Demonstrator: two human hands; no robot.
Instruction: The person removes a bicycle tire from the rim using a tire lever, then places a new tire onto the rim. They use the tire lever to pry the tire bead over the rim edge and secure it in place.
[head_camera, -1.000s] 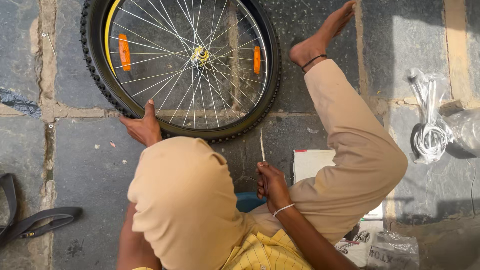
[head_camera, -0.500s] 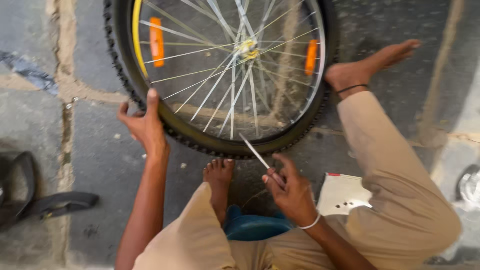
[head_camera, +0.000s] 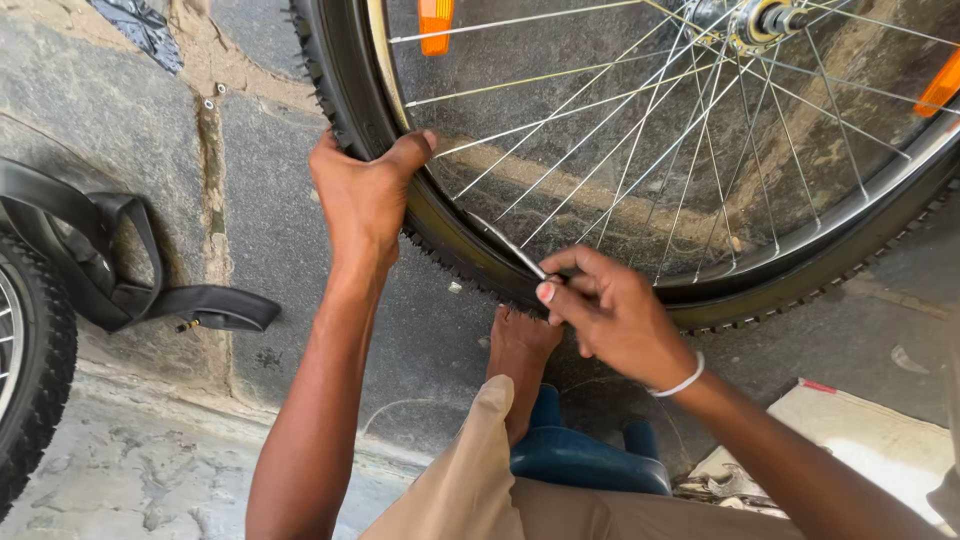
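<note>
Our left hand (head_camera: 362, 205) grips the tyre (head_camera: 450, 250) of the bicycle wheel (head_camera: 640, 150) lying on the stone floor (head_camera: 270, 250); our right hand (head_camera: 610, 315) fingers pinch a thin metal lever (head_camera: 505, 247) at the rim.

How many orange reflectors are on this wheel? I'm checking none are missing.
2 show: one orange reflector at the top left between the spokes, another orange reflector at the right edge. The wheel runs out of frame, so more may be hidden.

My right hand (head_camera: 610, 315) has carried the thin metal tool (head_camera: 508, 248) forward from my lap to the wheel (head_camera: 640, 150); its tip now lies against the rim beside my left hand (head_camera: 365, 200).
</note>
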